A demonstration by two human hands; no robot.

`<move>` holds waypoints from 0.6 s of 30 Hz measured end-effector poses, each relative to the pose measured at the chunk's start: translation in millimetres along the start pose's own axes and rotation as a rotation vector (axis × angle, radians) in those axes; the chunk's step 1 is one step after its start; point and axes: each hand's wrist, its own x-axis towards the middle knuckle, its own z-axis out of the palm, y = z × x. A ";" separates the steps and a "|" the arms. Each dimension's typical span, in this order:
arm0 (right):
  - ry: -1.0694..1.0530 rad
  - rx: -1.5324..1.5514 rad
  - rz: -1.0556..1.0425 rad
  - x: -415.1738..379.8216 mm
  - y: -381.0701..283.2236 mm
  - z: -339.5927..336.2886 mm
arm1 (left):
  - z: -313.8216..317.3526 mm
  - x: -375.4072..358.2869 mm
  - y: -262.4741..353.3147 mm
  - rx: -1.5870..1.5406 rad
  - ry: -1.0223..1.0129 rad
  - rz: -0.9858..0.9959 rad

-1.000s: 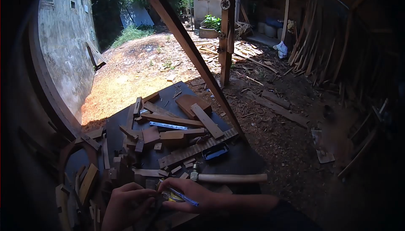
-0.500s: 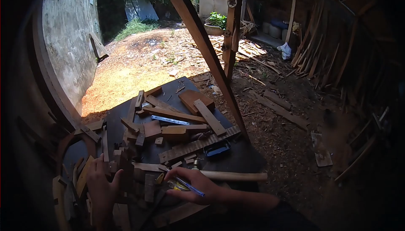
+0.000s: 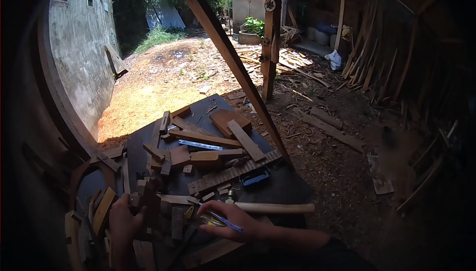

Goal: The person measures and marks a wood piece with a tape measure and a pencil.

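My right hand [image 3: 230, 220] is closed around a blue pen [image 3: 225, 222], with something yellow and clear also in its grip. To its left, my left hand [image 3: 125, 216] has its fingers curled at a small wood block [image 3: 134, 200], beside a dark upright piece of wood. A hammer with a pale handle [image 3: 275, 207] lies just beyond my right hand. Several small wood offcuts [image 3: 223, 187] and a blue-rimmed tray [image 3: 255, 176] are on the dark table [image 3: 292, 191] further up.
Wood pieces, a metal ruler [image 3: 201, 145] and a thick block [image 3: 230, 122] cover the table's far part. A long beam [image 3: 238, 73] leans up at its right edge. A curved wooden frame [image 3: 74, 187] stands at the left.
My left hand's fingers have drawn in from spread to curled at the small block. My right hand keeps the pen and has shifted slightly. The view has tilted a little.
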 end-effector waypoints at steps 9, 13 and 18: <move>0.080 -0.045 -0.090 -2.5 8.2 6.4 | -24.1 3.4 10.0 -0.282 -0.122 0.049; 0.077 -0.061 -0.079 -2.6 10.3 5.6 | -33.4 3.0 11.1 -0.262 -0.170 0.057; 0.078 -0.087 -0.100 -0.8 19.4 7.9 | -28.7 7.0 -10.6 -0.291 -0.180 0.247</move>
